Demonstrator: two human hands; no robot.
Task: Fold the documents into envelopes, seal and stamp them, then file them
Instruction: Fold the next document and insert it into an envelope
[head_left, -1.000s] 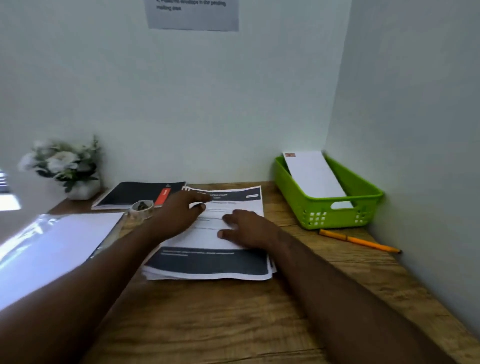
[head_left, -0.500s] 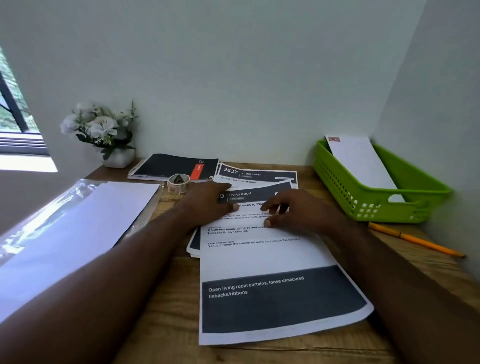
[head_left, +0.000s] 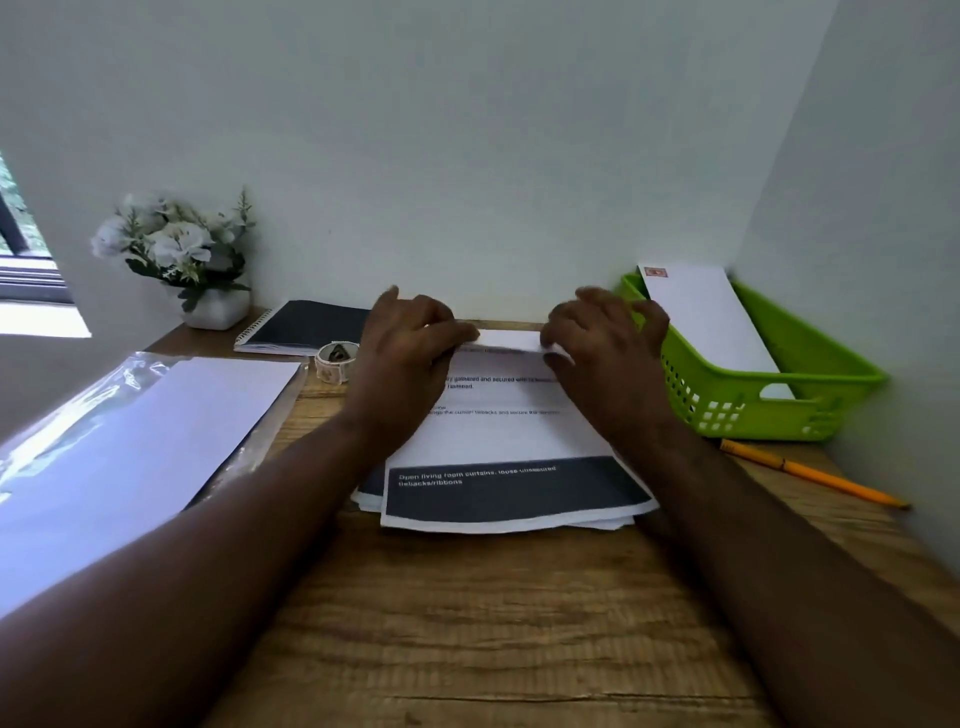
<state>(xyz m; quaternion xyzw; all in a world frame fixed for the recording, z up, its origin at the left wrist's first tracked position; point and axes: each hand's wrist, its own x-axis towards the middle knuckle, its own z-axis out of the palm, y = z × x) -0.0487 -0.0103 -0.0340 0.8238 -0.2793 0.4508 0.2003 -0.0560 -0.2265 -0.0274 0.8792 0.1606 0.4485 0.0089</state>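
Note:
A printed document (head_left: 498, 441) with a dark band at its near end lies on top of a small stack of sheets on the wooden desk (head_left: 467, 623). My left hand (head_left: 405, 348) and my right hand (head_left: 602, 343) each pinch a far corner of this top sheet, whose far edge is curled up and over toward me. A stamped white envelope (head_left: 711, 322) leans in the green basket (head_left: 810, 410) at the right. A roll of stamps (head_left: 335, 361) sits just left of my left hand.
A clear plastic sleeve of white envelopes (head_left: 130, 436) lies at the left. A dark spiral notebook (head_left: 306, 327) and a potted white flower (head_left: 182, 254) stand at the back left. An orange pencil (head_left: 810, 473) lies in front of the basket. Walls close off the back and right.
The top sheet, slid toward me half a second ago, is back over the stack. Both hands moved to its far corners and lifted that edge, curling it over.

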